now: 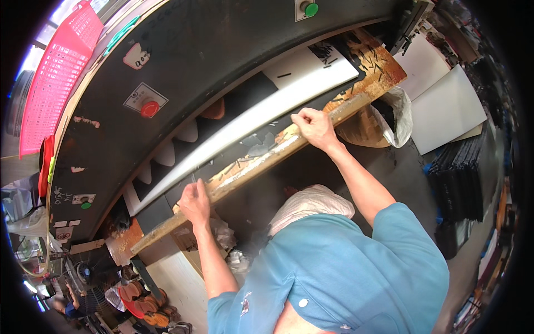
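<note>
My left hand [194, 203] is at the worn wooden front edge [239, 172] of a machine bed, its fingers bent together. Farther right along that edge, my right hand [316, 129] is closed with the thumb against curled fingers. What either hand grips, if anything, is hidden by the fingers. Beyond my hands, a long white board [239, 122] lies under the machine's dark beam [194, 61], and it looks curved in this view. Dark sheet material [208, 167] lies between the board and the wooden edge, with grey scraps [260, 146] near the middle.
Red [149, 108] and green [310, 9] buttons sit on the beam. Dark strips litter the wood at the right end. An open sack [397, 117] hangs beside it, near white sheets [448, 108] and stacked black material [459, 178]. A pink basket [58, 78] stands at far left. Another person [75, 303] is at lower left.
</note>
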{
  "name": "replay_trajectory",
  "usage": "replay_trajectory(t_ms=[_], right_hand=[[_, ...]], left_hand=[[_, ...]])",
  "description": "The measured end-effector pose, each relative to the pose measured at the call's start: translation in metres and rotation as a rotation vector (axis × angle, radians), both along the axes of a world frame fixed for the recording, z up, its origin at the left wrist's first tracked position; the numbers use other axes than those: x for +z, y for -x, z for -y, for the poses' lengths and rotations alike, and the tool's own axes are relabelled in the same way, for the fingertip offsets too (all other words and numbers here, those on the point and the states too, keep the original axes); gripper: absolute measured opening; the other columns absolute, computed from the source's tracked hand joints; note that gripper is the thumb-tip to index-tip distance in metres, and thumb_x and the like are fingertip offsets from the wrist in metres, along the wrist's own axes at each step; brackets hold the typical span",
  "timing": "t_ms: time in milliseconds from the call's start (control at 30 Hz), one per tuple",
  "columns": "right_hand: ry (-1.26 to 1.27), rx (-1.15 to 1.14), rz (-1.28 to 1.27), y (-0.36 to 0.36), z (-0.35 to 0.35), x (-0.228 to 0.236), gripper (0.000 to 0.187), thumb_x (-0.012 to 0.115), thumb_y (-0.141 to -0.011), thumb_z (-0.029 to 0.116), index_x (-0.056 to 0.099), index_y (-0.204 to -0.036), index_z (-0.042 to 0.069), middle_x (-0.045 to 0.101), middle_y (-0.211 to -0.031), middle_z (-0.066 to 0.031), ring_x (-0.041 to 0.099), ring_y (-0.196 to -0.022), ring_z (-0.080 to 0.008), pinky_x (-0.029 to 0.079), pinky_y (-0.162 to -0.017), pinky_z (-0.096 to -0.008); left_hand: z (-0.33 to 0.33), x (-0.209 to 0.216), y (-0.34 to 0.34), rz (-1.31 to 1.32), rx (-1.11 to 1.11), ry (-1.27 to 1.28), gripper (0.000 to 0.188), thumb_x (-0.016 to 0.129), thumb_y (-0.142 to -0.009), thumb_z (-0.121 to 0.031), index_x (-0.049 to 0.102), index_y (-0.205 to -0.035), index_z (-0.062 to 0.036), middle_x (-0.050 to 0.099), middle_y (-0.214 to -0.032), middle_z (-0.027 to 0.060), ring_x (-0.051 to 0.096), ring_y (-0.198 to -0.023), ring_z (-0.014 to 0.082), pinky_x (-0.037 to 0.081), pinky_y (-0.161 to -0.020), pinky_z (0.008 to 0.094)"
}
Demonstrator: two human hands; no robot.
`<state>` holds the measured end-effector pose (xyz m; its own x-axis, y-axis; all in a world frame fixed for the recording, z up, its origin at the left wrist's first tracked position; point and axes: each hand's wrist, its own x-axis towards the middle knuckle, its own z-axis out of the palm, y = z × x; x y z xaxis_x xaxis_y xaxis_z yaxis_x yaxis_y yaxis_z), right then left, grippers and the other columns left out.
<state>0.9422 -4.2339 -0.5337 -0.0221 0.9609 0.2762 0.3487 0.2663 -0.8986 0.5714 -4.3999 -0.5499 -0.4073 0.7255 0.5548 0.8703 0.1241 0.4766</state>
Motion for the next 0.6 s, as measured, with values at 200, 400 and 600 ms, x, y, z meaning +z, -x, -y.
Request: replay_trajectory(t_ms=[200,400,600], right_hand=[[-0.510,-0.120,0.181,-0.007,-0.009,0.007,0.016,0.072,-0.097,0.011,0.074,-0.107,-0.001,0.072,-0.105,-0.0157,0.069,-0.093,-0.0282,0.056,-0.084,-0.0393],[-0.625,0.073,0.656,-0.055,-0.036,-0.007,0.033,0.059,-0.104,0.017,0.072,-0.128,-0.002,0.065,-0.141,-0.0231,0.059,-0.136,-0.0392,0.044,-0.118,-0.0469],[-0.220,-0.237,0.474,-0.043,0.013,0.033,0.045,0.066,-0.104,0.029,0.068,-0.135,-0.003,0.068,-0.136,-0.0228,0.063,-0.130,-0.0353,0.048,-0.114,-0.0438]], left_hand=[[0.058,-0.005,-0.029,0.094,-0.038,0.075,0.021,0.075,-0.097,-0.021,0.074,-0.087,-0.0026,0.069,-0.077,0.0156,0.068,-0.070,0.0340,0.053,-0.068,0.0441],[0.104,-0.015,-0.046,0.169,-0.164,0.019,0.011,0.078,-0.093,-0.010,0.072,-0.085,-0.0045,0.068,-0.075,0.0126,0.067,-0.070,0.0307,0.052,-0.065,0.0406],[0.131,0.000,-0.047,0.295,-0.357,-0.074,0.011,0.079,-0.089,-0.001,0.069,-0.085,-0.0049,0.064,-0.071,0.0108,0.060,-0.062,0.0299,0.048,-0.058,0.0391]])
